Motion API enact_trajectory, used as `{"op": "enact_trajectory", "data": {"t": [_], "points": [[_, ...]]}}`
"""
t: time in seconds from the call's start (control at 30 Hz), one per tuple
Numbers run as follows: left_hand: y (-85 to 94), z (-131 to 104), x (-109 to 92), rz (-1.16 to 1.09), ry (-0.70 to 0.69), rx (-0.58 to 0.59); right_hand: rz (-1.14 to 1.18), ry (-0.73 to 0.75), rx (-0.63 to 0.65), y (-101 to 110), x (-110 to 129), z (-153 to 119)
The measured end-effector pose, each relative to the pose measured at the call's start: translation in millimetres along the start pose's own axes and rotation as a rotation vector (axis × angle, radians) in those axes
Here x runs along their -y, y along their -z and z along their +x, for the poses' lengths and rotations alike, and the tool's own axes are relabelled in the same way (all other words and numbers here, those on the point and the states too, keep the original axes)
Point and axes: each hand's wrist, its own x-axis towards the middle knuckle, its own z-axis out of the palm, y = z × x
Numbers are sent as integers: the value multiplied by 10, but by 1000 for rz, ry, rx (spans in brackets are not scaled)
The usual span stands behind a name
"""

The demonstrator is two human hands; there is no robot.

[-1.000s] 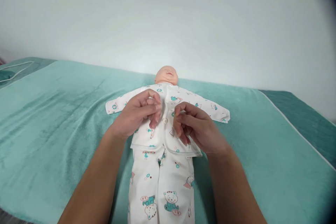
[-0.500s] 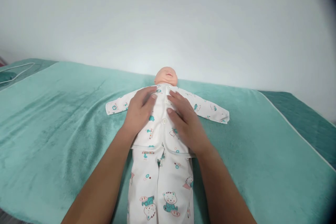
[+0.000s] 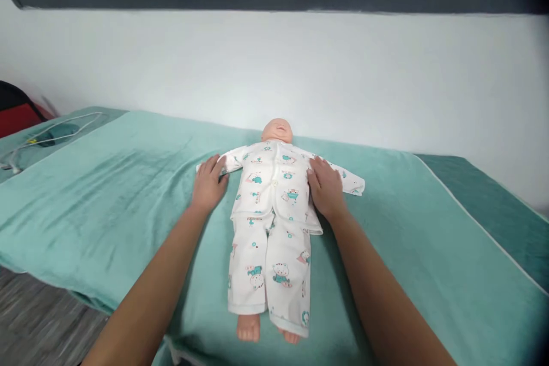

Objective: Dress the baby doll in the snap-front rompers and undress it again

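Since half a second ago, slid apart from the chest of the baby doll [image 3: 274,206] out to its sides, with more of the doll now in view down to the bare feet. In the head view: left hand [image 3: 209,183] flat, fingers loosely spread, grip holding nothing, resting on the doll's sleeve end and the teal blanket [image 3: 107,194]; right hand [image 3: 326,186] flat too, fingers together, grip pinching nothing, pressed on the other sleeve beside the buttoned printed top. Lying face up, arms out, mid-blanket near the white wall [image 3: 343,68], with a white cable [image 3: 55,134] well off at far left.
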Motion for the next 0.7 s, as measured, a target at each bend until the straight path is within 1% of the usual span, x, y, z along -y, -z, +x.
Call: {"op": "enact_trajectory", "data": {"t": [0.03,0.1,0.2,0.3,0.4,0.47,0.53,0.6,0.7], "points": [[19,-45,83,23,36,-32,-76,-20,-2,38,-110,-28],[50,-108,186,39,106,-67,-159,-77,13,133,-339,-92],[66,-134,215,43,181,-79,-172,-90,-33,279,-643,-189],[71,-113,201,69,213,-67,-129,-175,-122,381,-823,-264],[84,-64,217,104,228,-1,-76,-318,-222,430,-869,-292],[92,-12,253,138,249,53,-45,-367,-254,444,-853,-287],[97,59,305,174,235,112,-33,-382,-254,454,-826,-272],[106,142,372,190,192,160,-35,-391,-247,462,-806,-259],[137,264,490,178,141,201,-56,-422,-246,474,-811,-250]]}}
